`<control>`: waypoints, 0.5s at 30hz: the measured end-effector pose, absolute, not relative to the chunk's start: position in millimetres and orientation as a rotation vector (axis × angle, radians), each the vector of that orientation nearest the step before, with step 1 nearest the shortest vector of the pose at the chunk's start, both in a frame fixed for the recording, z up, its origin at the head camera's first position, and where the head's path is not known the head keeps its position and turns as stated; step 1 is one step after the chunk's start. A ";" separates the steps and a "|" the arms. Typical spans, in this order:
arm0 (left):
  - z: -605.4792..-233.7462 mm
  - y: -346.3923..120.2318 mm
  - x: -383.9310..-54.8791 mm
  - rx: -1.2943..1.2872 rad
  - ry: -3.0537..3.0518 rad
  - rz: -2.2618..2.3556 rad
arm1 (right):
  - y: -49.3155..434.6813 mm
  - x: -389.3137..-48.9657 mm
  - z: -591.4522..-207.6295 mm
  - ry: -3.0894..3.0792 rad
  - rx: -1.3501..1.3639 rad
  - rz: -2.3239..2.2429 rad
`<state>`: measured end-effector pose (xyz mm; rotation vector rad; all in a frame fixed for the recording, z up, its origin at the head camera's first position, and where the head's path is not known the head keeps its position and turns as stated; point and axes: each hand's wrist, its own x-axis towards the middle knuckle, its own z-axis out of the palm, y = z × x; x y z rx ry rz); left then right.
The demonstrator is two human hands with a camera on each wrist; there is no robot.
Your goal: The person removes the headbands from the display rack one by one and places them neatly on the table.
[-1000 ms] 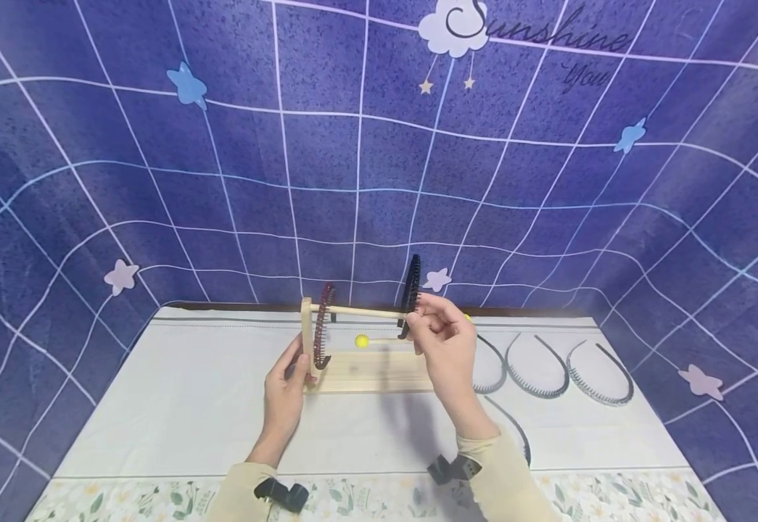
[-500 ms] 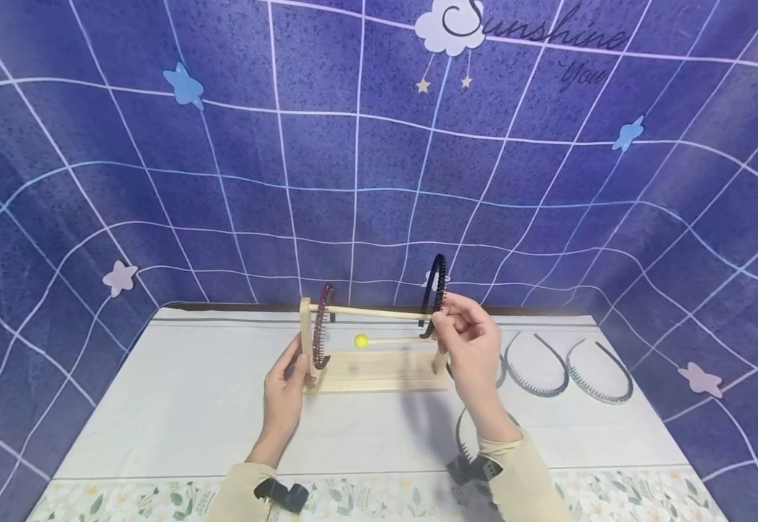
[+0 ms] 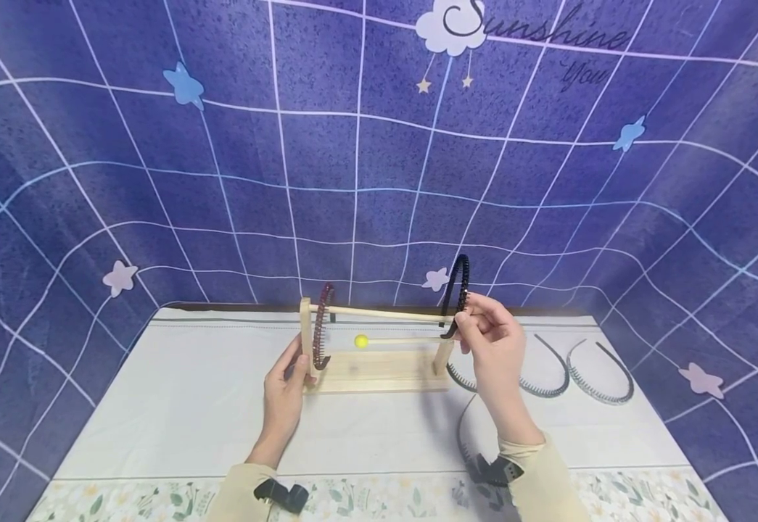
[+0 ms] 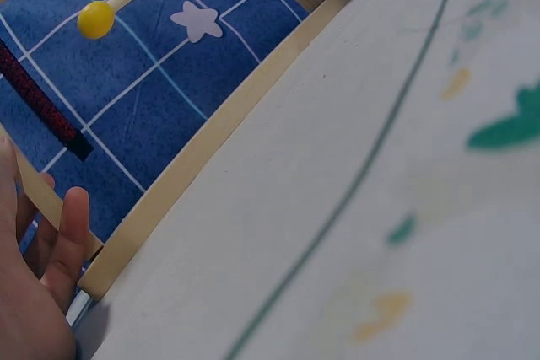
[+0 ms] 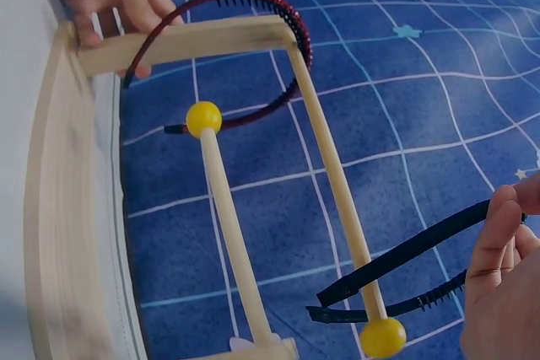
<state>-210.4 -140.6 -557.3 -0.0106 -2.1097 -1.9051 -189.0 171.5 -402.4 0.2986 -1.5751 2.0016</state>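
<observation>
My left hand [image 3: 283,395] grips the left upright [image 3: 307,337] of a wooden rack [image 3: 379,373]. Two rods with yellow ball tips run across this rack, from opposite sides. On the upper rod [image 5: 329,158], close to the left upright, hangs a dark red toothed headband [image 3: 319,341]. A black toothed headband [image 3: 463,275] is pinched between thumb and fingers of my right hand [image 3: 499,348], at the upper rod's right end. In the right wrist view, the legs of the black headband cross the rod just short of its yellow ball [image 5: 383,337].
Several dark headbands, one of them at the far right [image 3: 614,400], lie on the white tablecloth [image 3: 209,406] right of the rack. Another headband [image 3: 462,435] lies nearer, partly behind the right wrist. A blue grid-patterned curtain [image 3: 379,145] rises behind the table.
My right hand has moved right along the upper rod with the black headband, from past the middle to the rod's right end. The left hand, rack and red headband have stayed put.
</observation>
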 end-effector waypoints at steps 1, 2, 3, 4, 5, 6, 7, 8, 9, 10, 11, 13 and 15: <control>-557.6 -141.0 -210.4 -0.007 -2.114 -1.902 | 172.7 -188.3 -402.1 -1.572 0.301 2.001; -557.9 -141.3 -210.4 -0.003 -2.113 -1.907 | 174.1 -187.7 -401.9 -1.565 0.308 2.003; -558.2 -141.7 -210.5 -0.003 -2.117 -1.906 | 175.5 -187.5 -402.0 -1.560 0.311 2.006; -558.3 -142.0 -210.6 -0.001 -2.119 -1.908 | 177.1 -187.2 -402.1 -1.557 0.317 2.008; -558.6 -142.3 -210.6 -0.002 -2.122 -1.908 | 178.7 -186.8 -402.5 -1.554 0.322 2.007; -559.1 -142.6 -210.9 0.000 -2.121 -1.912 | 180.3 -186.4 -402.9 -1.553 0.320 2.007; -559.4 -142.7 -210.9 -0.001 -2.121 -1.914 | 182.0 -185.8 -403.5 -1.555 0.319 2.004; -559.4 -142.7 -210.7 -0.004 -2.119 -1.916 | 184.0 -185.3 -404.3 -1.560 0.314 1.997; -559.2 -142.6 -210.5 -0.004 -2.117 -1.917 | 186.2 -184.6 -405.3 -1.567 0.305 1.990; -559.3 -142.4 -210.4 -0.004 -2.114 -1.919 | 188.6 -183.4 -406.2 -1.573 0.298 1.981; -559.1 -142.2 -210.3 -0.006 -2.111 -1.919 | 191.2 -182.4 -407.2 -1.578 0.289 1.973; -558.7 -141.7 -210.1 -0.007 -2.107 -1.917 | 196.8 -180.0 -409.1 -1.589 0.274 1.959; -558.4 -141.4 -210.2 -0.009 -2.109 -1.914 | 202.4 -177.9 -411.2 -1.597 0.258 1.948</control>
